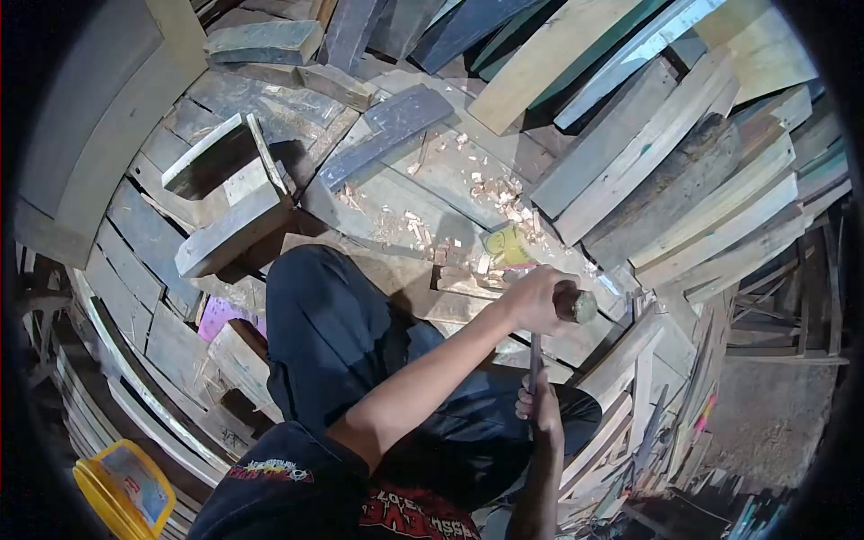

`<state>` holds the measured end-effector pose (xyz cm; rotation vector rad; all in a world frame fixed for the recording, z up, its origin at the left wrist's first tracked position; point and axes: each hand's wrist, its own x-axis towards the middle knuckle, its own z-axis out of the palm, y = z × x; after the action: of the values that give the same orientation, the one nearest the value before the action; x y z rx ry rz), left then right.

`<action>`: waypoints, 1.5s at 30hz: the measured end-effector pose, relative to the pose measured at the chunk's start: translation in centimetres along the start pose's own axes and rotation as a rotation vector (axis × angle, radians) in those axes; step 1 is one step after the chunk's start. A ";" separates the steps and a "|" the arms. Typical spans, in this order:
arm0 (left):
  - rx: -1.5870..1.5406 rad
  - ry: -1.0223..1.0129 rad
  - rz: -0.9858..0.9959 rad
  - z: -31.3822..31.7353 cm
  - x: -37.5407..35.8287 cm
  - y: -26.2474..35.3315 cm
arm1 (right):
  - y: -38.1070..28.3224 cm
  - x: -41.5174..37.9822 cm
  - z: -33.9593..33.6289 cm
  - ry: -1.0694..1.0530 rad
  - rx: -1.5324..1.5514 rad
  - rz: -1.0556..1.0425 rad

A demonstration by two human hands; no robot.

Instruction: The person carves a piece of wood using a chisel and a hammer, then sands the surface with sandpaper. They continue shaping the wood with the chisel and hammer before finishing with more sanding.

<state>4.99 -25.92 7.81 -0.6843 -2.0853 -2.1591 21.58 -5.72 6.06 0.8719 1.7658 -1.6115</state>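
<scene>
My left hand [533, 302] reaches across above my dark trousers, its fingers closed round a thick brown rod with a round, pale end [584, 308]. Just below it, my right hand [543, 405] is wrapped round a narrow dark bar [536, 355], which runs up toward the left hand. The two pieces overlap near my left palm, and I cannot tell whether they are one tool. Beyond my left hand, wood chips [504, 193] lie scattered over the boards, close to a yellow piece of printed wrapper [508, 245].
Stacked planks [643, 153] fan out along the right and back. To the left stands an angled frame of wooden blocks [236, 220]. A grey-blue board [387, 135] lies ahead, and a yellow bucket [121, 490] sits at the lower left. Thin wood strips [670, 441] are heaped at right.
</scene>
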 end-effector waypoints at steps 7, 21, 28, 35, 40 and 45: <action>0.061 0.011 -0.002 0.7 -1.0 -1.1 | -4.4 -6.5 -4.6 0.422 0.157 -0.355; -0.030 -0.010 -0.128 0.8 -0.5 -0.9 | 0.9 -10.9 0.2 0.861 -0.673 -0.873; 0.074 0.010 0.127 1.1 -0.6 -3.0 | -7.1 -17.2 -3.2 1.117 0.010 -0.923; 0.115 0.071 0.122 1.4 -0.7 -3.1 | 4.2 -12.6 -7.4 0.966 -0.745 -0.869; 0.064 0.099 0.100 1.3 -0.7 -1.8 | 1.6 -16.1 -7.3 0.777 -0.572 -0.605; 0.127 0.221 0.259 2.5 -1.1 -4.4 | -6.8 -20.1 -5.0 1.103 -0.036 -0.957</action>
<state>5.13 -23.46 3.24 -0.6306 -1.8849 -1.8552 28.52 -2.68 26.53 1.0724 3.3519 -1.7012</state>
